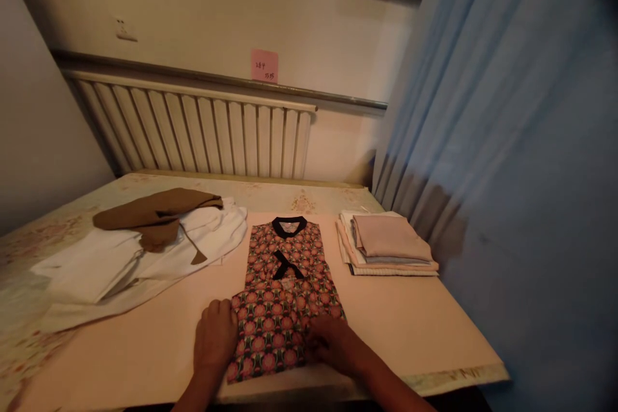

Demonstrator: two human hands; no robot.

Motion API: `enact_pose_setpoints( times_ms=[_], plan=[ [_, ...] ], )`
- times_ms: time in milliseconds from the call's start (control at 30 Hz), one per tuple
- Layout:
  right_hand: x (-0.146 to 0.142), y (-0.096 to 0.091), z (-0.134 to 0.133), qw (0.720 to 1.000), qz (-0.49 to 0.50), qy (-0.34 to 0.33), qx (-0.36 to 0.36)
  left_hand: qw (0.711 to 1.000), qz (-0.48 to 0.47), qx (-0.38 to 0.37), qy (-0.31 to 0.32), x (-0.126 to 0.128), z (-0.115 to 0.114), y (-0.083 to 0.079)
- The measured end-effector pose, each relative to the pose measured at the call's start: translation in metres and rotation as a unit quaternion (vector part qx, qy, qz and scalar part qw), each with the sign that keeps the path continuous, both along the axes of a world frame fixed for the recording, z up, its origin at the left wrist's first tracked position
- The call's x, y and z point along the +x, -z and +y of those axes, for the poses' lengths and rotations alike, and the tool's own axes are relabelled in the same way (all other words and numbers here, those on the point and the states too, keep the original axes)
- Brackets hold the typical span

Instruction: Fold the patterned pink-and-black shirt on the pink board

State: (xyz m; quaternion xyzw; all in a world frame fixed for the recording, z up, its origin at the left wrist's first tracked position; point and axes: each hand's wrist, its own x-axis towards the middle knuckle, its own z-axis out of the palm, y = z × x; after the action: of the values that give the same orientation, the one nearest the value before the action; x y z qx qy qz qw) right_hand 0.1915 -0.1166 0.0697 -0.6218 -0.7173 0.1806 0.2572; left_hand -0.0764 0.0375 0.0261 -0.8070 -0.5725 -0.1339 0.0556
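Observation:
A patterned red-and-green shirt (284, 290) with a black collar and black bow lies flat on the table, sleeves folded in, collar pointing away from me. My left hand (215, 335) grips the shirt's lower left edge, fingers curled onto the cloth. Over the lower right part of the shirt, near the hem, my right hand (333, 342) rests with its fingers bent onto the fabric.
A loose heap of white garments (145, 257) with a brown one (157, 212) on top lies at the left. A neat stack of folded pale clothes (389, 244) sits at the right. Behind the table (425, 328) stands a radiator (197, 129); blue curtains (506, 141) hang on the right.

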Motion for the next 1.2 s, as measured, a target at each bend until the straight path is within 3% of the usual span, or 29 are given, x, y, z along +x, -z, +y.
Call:
enact_pose_setpoints(
  times_ms=[100,200,300,400,667,867,1033,1200],
  plan=[
    [0.002,0.002,-0.004,0.997,0.055,0.003,-0.054,1.0,0.001,0.008,0.005,-0.001,0.001,0.003],
    [0.021,0.004,0.007,0.984,0.082,0.159,-0.008,1.0,0.0,0.013,0.007,-0.001,0.002,0.004],
    [0.047,0.01,0.022,0.946,0.026,0.322,0.01,1.0,0.0,0.011,0.004,-0.001,0.001,0.003],
    [0.062,0.018,0.037,0.928,-0.014,0.37,-0.026,1.0,0.001,0.01,0.004,0.0,0.001,0.001],
    [0.062,0.037,0.057,0.919,-0.078,0.377,-0.084,1.0,-0.004,0.009,0.002,-0.002,0.002,0.005],
    [0.062,0.031,0.054,0.921,-0.123,0.364,-0.066,1.0,-0.003,0.011,0.003,-0.003,0.002,0.007],
    [0.05,0.029,0.071,0.951,-0.156,0.26,0.059,1.0,-0.01,0.004,0.001,-0.002,0.003,0.006],
    [0.044,0.049,0.08,0.975,-0.17,0.143,0.001,1.0,-0.023,0.001,0.009,-0.003,0.003,0.005]
  ],
)
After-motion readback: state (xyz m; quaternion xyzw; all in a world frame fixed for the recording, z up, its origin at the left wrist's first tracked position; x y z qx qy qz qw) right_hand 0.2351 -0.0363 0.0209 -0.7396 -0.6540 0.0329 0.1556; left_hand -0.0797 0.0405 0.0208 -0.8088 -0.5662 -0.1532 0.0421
